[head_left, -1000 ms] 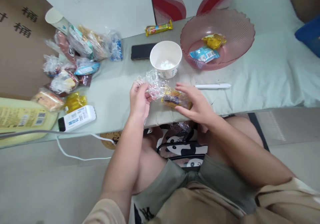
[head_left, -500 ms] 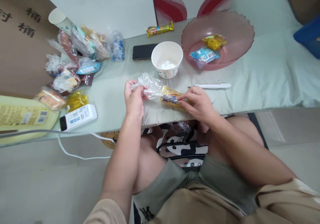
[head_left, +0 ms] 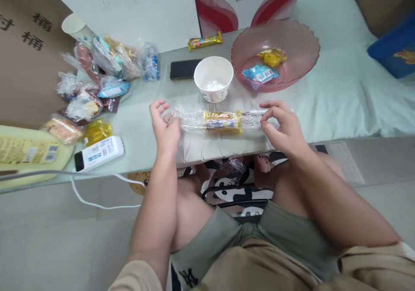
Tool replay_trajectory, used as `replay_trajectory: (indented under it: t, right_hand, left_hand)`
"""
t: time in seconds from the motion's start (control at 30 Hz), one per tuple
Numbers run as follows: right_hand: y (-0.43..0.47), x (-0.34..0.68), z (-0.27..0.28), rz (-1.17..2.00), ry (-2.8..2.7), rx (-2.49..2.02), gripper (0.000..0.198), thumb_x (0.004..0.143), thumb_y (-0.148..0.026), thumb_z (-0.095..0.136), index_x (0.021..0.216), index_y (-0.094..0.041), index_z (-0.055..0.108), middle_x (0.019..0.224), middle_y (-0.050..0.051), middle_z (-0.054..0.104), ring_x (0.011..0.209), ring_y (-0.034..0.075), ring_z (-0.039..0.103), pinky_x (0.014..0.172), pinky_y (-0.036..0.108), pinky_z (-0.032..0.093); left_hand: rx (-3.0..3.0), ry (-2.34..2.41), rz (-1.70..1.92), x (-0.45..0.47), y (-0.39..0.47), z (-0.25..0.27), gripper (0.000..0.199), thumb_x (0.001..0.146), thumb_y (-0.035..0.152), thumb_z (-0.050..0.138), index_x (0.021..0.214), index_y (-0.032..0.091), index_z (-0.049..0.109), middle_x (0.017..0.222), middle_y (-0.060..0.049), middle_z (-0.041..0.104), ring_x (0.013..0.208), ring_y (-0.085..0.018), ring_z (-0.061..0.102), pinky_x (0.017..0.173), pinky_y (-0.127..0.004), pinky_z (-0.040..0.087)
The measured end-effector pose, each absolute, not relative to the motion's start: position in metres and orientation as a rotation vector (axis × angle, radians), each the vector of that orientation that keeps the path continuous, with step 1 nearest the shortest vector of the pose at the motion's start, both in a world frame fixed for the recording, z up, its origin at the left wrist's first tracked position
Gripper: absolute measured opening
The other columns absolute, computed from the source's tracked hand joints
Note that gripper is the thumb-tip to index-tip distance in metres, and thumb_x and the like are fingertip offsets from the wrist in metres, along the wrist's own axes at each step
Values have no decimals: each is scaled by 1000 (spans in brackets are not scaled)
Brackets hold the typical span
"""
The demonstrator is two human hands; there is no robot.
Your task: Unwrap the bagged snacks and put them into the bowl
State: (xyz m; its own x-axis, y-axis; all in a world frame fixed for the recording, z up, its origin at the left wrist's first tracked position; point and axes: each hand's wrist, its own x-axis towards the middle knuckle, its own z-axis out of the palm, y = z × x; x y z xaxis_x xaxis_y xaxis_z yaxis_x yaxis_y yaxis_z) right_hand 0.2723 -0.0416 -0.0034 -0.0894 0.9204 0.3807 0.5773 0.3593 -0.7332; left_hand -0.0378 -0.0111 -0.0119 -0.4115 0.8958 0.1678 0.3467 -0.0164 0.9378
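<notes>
Packet (head_left: 223,121): yellow, dark-banded, inside clear crinkled film (head_left: 191,120); left fingers (head_left: 175,127), right fingers (head_left: 275,113) pinching opposite film ends.

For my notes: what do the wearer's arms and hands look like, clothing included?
The left hand and right hand are bare, with no gloves, watch or bracelet showing. The forearms are uncovered; loose tan sleeves, plain where visible, end near the elbows.

Head view, forward and downward.
</notes>
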Motion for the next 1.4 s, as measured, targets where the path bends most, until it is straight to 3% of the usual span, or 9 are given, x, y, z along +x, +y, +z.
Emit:
replay_trajectory:
  t: [0.13, 0.23, 0.43, 0.63, 1.0, 1.13, 1.23, 1.3, 1.4]
  right_hand:
    - [-44, 263, -2, 607, -1885, -1265, 20, 82, -29, 61, 101, -23, 60, 111, 9, 71, 106, 29, 66, 94, 46, 48]
    - [-45, 257, -3, 537, -2063, -1334, 27, 84, -29, 63, 110, -23, 64, 86, 5, 68, 87, 26, 64, 84, 42, 46]
    - [-58, 256, 4, 259, -2124, -1273, 16, 92, -24, 57, 89, -27, 73, 82, 5, 64, 87, 24, 58, 81, 42, 42]
    - [-73, 252, 20, 219, -2048, -1222, 18, 92, -19, 54, 86, -28, 69, 89, 6, 67, 81, 22, 60, 75, 39, 47]
    - [-89, 241, 16, 508, -2463, -1187, 27, 97, -29, 47, 94, -22, 74, 75, 2, 74, 60, 15, 61, 55, 29, 35]
    - [-84, 244, 17, 412, -2241, -1375, 24, 93, -26, 51, 99, -22, 74, 89, 3, 78, 59, 15, 64, 57, 29, 41]
    - [-82, 244, 19, 390, -2157, -1421, 22, 92, -26, 53, 99, -22, 73, 91, 3, 77, 53, 12, 60, 55, 29, 42]
    - [-83, 243, 19, 364, -2141, -1416, 20, 91, -26, 54, 98, -21, 72, 90, 3, 76, 52, 11, 59, 53, 29, 41]
    - [-84, 245, 18, 349, -2166, -1389, 20, 92, -25, 53, 95, -21, 73, 88, 2, 76, 52, 11, 58, 53, 28, 40]
  left_hand:
    - [1969, 1625, 1189, -36, -19, -6, 29, 77, 24, 66, 106, 26, 68, 133, -7, 63, 130, -28, 56, 110, -47, 48]
    - [2214, 1537, 887, -34, -28, 0, 16, 77, 29, 73, 92, 26, 75, 133, -7, 65, 134, -33, 52, 116, -56, 40]
    - [2298, 1484, 965, -30, -41, 15, 7, 81, 25, 71, 77, 29, 75, 114, -3, 73, 122, -30, 62, 110, -54, 46]
    - [2183, 1408, 1014, -27, -55, 40, 10, 84, 26, 65, 75, 24, 70, 87, -3, 74, 80, -19, 68, 77, -33, 56]
    - [1734, 1211, 365, -48, -71, 39, 16, 88, 32, 61, 85, 26, 75, 65, 1, 71, 49, -15, 63, 48, -25, 52]
    - [1925, 1485, 604, -53, -65, 32, 23, 79, 36, 75, 100, 26, 76, 73, 0, 68, 58, -15, 61, 57, -27, 54]
    - [2110, 1571, 699, -47, -60, 30, 41, 67, 34, 84, 107, 26, 75, 107, -6, 67, 96, -22, 66, 84, -35, 57]
    - [2148, 1510, 668, -39, -58, 28, 32, 71, 33, 81, 102, 26, 75, 122, -8, 64, 111, -25, 62, 90, -37, 55]
    - [2061, 1398, 656, -28, -55, 25, 9, 86, 29, 64, 85, 22, 69, 109, -6, 69, 96, -20, 66, 75, -31, 54]
